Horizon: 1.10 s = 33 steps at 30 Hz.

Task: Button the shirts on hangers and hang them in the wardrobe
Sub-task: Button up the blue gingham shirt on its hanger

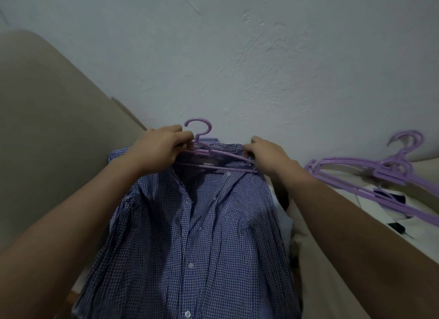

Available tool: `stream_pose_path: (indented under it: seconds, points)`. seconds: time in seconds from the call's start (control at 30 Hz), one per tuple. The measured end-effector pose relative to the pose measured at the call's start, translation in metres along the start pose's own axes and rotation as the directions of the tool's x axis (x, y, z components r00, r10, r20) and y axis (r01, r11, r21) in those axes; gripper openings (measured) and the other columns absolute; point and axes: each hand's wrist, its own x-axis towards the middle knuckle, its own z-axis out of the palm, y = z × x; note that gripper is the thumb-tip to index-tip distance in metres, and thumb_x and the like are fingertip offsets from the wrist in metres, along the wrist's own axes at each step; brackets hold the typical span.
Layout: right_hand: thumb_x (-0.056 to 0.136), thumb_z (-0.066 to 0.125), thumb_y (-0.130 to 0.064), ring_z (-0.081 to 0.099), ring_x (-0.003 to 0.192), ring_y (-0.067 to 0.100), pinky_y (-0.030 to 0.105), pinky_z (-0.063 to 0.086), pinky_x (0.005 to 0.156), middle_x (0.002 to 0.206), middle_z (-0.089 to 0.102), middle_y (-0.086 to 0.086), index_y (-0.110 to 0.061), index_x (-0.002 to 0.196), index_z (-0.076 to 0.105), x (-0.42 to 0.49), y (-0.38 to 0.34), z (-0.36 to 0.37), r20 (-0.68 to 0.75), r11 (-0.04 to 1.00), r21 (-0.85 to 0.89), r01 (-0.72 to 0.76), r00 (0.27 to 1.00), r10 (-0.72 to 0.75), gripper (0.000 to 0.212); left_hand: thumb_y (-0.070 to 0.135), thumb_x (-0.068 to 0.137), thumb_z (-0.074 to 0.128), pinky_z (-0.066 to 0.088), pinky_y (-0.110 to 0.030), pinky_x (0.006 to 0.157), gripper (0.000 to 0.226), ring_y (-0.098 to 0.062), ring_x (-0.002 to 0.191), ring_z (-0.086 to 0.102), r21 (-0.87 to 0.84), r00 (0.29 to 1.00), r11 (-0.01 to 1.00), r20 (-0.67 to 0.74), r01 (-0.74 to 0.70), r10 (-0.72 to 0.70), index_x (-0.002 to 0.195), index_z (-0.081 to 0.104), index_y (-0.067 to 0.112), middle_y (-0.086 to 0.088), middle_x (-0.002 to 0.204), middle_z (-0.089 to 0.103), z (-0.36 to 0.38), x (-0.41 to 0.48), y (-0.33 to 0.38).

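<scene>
- Left hand point(164, 146): fingers curled round the neck of the purple hanger point(202, 145), just below its hook, with collar cloth caught under them.
- Right hand point(268, 153): fingertips pinch the checked shirt point(194, 235) at its right shoulder, where the hanger's arm ends. Whether the plastic is also in the pinch cannot be told.
- Checked shirt: blue-and-white, lying front up and lengthwise away from the person. Its collar point(226, 146) sits between the two hands, and the hanger's arms show inside the open neck.
- Buttons point(190, 265): pale discs down the placket. The upper front looks parted and undone, though the folds make this uncertain.
- Step in hand, as judged: seating the shirt's shoulders on the hanger, ahead of buttoning.
- Next move, as judged: settle both shoulders squarely, then free both hands to bring the placket edges together and work the buttons through from the top.
- Spare hangers point(389, 172): a purple stack to the right, resting on a white garment point(370, 197).
- Surroundings: a pale textured wall point(261, 57) beyond and a beige surface point(47, 140) to the left. No wardrobe is in view.
</scene>
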Motion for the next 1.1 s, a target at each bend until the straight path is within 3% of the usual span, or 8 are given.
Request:
stream_pose_path:
  seconds: [0.07,0.2,0.4,0.6,0.8,0.9,1.0,1.1]
  points:
    - [0.092,0.060,-0.018,0.055,0.084,0.026,0.033,0.041,0.062,0.097,0.046,0.000,-0.022,0.098,0.059,-0.010,0.004,-0.004,-0.034,0.998,-0.048,0.044,0.998,-0.046,0.007,0.015,0.099,0.055,0.049,-0.045,0.072,0.018,-0.031,0.091,0.054,0.010,0.999,0.999,0.013,0.039,-0.040,0.115,0.060,0.020,-0.004,0.101,0.055,-0.003,0.002,0.004]
    - [0.099,0.049,-0.015,0.053,0.107,0.034,0.039,0.041,0.080,0.126,0.047,0.014,-0.015,0.128,0.057,-0.024,0.016,-0.007,0.018,0.998,-0.051,0.037,0.999,-0.036,0.030,0.012,0.100,0.054,0.045,-0.043,0.077,0.021,-0.027,0.090,0.051,-0.071,0.994,0.995,0.085,0.075,-0.069,0.116,0.063,0.021,0.002,0.095,0.047,-0.014,0.006,0.011]
    - [0.096,0.049,-0.025,0.050,0.100,0.028,0.031,0.031,0.069,0.109,0.046,0.006,-0.019,0.114,0.057,-0.037,0.015,-0.005,-0.033,0.990,-0.102,0.094,0.995,-0.097,0.020,0.009,0.100,0.054,0.046,-0.045,0.079,0.019,-0.027,0.088,0.051,-0.068,0.988,0.991,0.113,0.115,-0.107,0.112,0.063,0.019,0.005,0.091,0.044,-0.027,0.002,0.007]
    - [0.093,0.059,-0.023,0.045,0.109,0.026,0.036,0.045,0.076,0.114,0.048,0.007,-0.019,0.121,0.058,-0.041,0.014,-0.014,-0.058,0.990,-0.125,0.070,0.995,-0.077,0.028,0.007,0.099,0.048,0.048,-0.048,0.081,0.024,-0.024,0.093,0.044,0.021,0.980,0.981,0.055,0.193,-0.194,0.117,0.058,0.018,0.000,0.102,0.043,-0.027,0.001,0.013]
    - [0.089,0.064,-0.018,0.048,0.104,0.025,0.033,0.043,0.074,0.107,0.052,0.005,-0.016,0.109,0.067,-0.043,0.017,-0.018,-0.060,0.986,-0.152,0.064,0.995,-0.074,0.021,0.017,0.097,0.046,0.036,-0.056,0.099,0.012,-0.025,0.105,0.049,0.276,0.940,0.909,0.052,0.311,-0.337,0.099,0.046,0.029,0.004,0.100,0.040,-0.033,0.009,0.030]
    - [0.088,0.063,-0.016,0.049,0.099,0.024,0.032,0.041,0.069,0.101,0.052,0.003,-0.015,0.103,0.068,-0.039,0.018,-0.018,-0.117,0.986,-0.163,0.037,0.991,-0.057,0.016,0.018,0.093,0.048,0.032,-0.062,0.104,0.019,-0.026,0.109,0.051,0.359,0.928,0.874,0.050,0.327,-0.368,0.110,0.052,0.026,0.004,0.099,0.039,-0.032,0.011,0.034]
    - [0.090,0.063,-0.017,0.050,0.099,0.026,0.034,0.044,0.069,0.099,0.051,0.005,-0.013,0.098,0.066,-0.037,0.013,-0.021,-0.171,0.990,-0.142,0.008,0.985,-0.033,0.010,0.018,0.090,0.049,0.029,-0.064,0.106,0.034,-0.027,0.114,0.052,0.399,0.925,0.852,0.024,0.340,-0.380,0.123,0.054,0.024,0.000,0.112,0.051,-0.027,0.014,0.036]
    - [0.089,0.061,-0.006,0.050,0.098,0.027,0.034,0.045,0.068,0.100,0.051,0.007,-0.007,0.097,0.068,-0.033,0.012,-0.023,-0.199,0.990,-0.139,-0.031,0.980,0.003,0.011,0.019,0.088,0.049,0.027,-0.063,0.108,0.041,-0.028,0.117,0.052,0.407,0.928,0.845,-0.019,0.347,-0.372,0.129,0.055,0.024,-0.002,0.121,0.056,-0.019,0.018,0.038]
